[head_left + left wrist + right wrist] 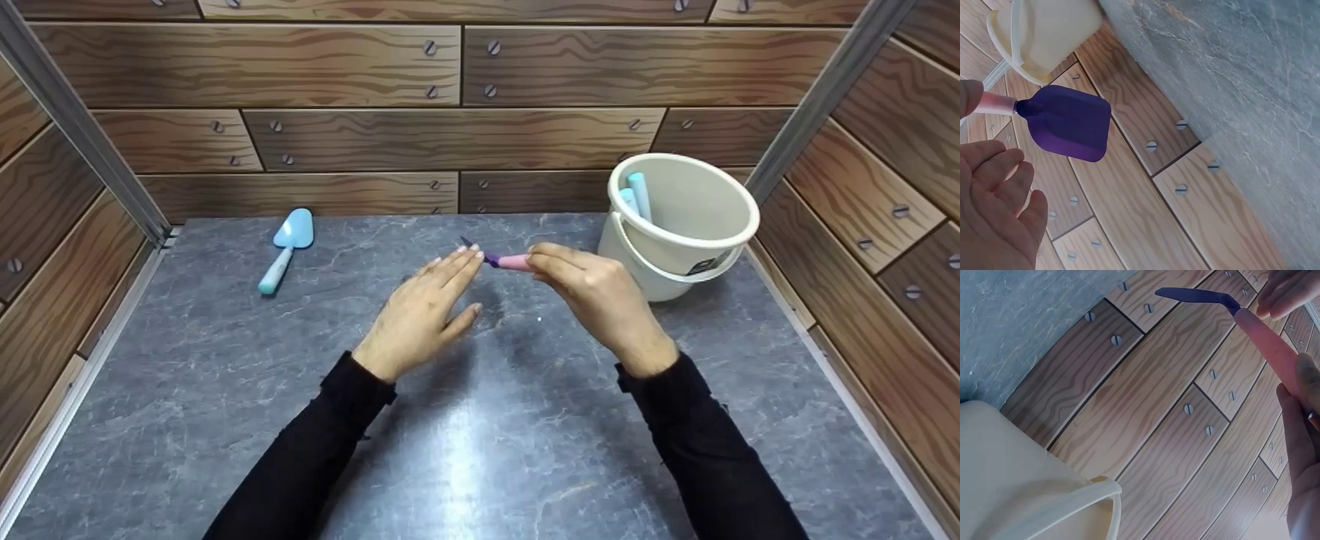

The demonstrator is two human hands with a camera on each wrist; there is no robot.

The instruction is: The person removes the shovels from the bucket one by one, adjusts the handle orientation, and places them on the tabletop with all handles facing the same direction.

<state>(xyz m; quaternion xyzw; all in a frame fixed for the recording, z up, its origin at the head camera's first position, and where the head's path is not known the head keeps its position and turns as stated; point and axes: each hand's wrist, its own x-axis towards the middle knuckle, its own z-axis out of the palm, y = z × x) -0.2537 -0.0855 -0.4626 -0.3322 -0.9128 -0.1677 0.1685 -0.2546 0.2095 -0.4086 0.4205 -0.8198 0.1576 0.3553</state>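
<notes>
My right hand (596, 300) grips the pink handle of a small trowel (1275, 354) with a purple blade. The trowel is held above the table, its blade pointing left in the head view. My left hand (424, 315) is beside the blade with its fingers extended and holds nothing. In the head view its fingertips overlap the purple blade (1069, 121); whether they touch it I cannot tell. The left wrist view shows the flat, rounded blade face-on, with the left fingers (1013, 183) below the pink handle.
A blue trowel (294, 229) with a pale blue handle lies at the back left of the grey marbled table (225, 420). At the back right stands a cream bucket (645, 274) with pale blue handles (639, 196) inside. Wood-patterned walls (352, 67) enclose the table.
</notes>
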